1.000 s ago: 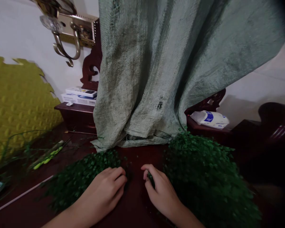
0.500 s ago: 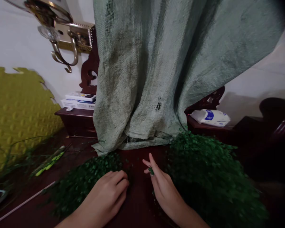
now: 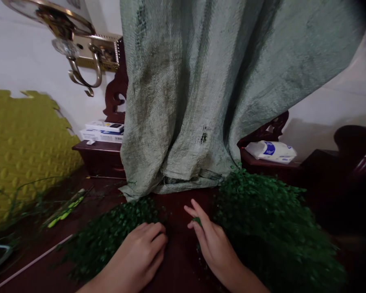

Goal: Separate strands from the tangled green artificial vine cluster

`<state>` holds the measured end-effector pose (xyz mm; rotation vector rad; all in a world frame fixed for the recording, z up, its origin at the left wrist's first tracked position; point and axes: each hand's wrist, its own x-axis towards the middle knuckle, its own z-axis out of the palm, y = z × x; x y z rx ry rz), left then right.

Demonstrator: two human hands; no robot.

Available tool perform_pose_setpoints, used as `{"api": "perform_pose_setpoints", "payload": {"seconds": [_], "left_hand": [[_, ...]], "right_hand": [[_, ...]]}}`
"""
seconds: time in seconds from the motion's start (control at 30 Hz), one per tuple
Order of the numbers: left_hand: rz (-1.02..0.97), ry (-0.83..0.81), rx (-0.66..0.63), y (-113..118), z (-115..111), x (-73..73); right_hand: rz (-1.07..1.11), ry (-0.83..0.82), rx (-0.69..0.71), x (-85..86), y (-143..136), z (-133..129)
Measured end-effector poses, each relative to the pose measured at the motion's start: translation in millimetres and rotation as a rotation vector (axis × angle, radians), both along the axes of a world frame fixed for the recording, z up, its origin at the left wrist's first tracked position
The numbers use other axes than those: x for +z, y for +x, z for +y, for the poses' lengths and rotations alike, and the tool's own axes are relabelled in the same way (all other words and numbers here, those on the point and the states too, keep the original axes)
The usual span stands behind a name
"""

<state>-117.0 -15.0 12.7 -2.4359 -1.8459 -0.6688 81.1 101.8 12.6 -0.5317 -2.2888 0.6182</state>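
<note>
My left hand (image 3: 144, 248) is curled closed beside the left pile of small green leafy sprigs (image 3: 100, 232). Its fingertips are turned under, so whatever they may hold is hidden. Across a strip of dark red tabletop (image 3: 178, 248), my right hand (image 3: 213, 240) pinches a small green leafy piece (image 3: 197, 220) between thumb and fingers. The index finger stretches forward above the pinch. A larger mound of green leafy sprigs (image 3: 274, 224) lies right beside this hand. I cannot tell whether the leaves are real or artificial.
A grey-green woven sack (image 3: 198, 101) hangs down behind the table. At left lie a thin pale stick (image 3: 33, 260), loose green stems (image 3: 65, 211) and a yellow foam mat (image 3: 24, 150). White boxes (image 3: 102, 132) and a tissue pack (image 3: 271, 151) rest on dark wooden ledges.
The right thumb and fingers have closed further over the green piece, which shows less now. Both hands stay almost in place; the view has shifted slightly.
</note>
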Motion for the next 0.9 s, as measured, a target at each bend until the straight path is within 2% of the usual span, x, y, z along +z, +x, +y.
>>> {"api": "perform_pose_setpoints", "payload": {"seconds": [0.1, 0.23, 0.53, 0.77, 0.9], "left_hand": [[0.010, 0.009, 0.002, -1, 1, -1.5], [0.017, 0.019, -0.004, -1, 1, -4.5], [0.006, -0.033, -0.017, 2, -2, 1.2], [0.009, -0.032, -0.006, 1, 0, -0.1], [0.010, -0.006, -0.002, 0, 2, -4.4]], "right_hand": [[0.043, -0.100, -0.079, -1.6, -1, -2], [0.066, -0.167, -0.066, 1.8, 0, -3], [0.052, 0.042, -0.050, 8.5, -3, 2], [0.057, -0.149, -0.113, 1.1, -3, 5], [-0.002, -0.135, -0.105, 4.0, -2, 3]]}}
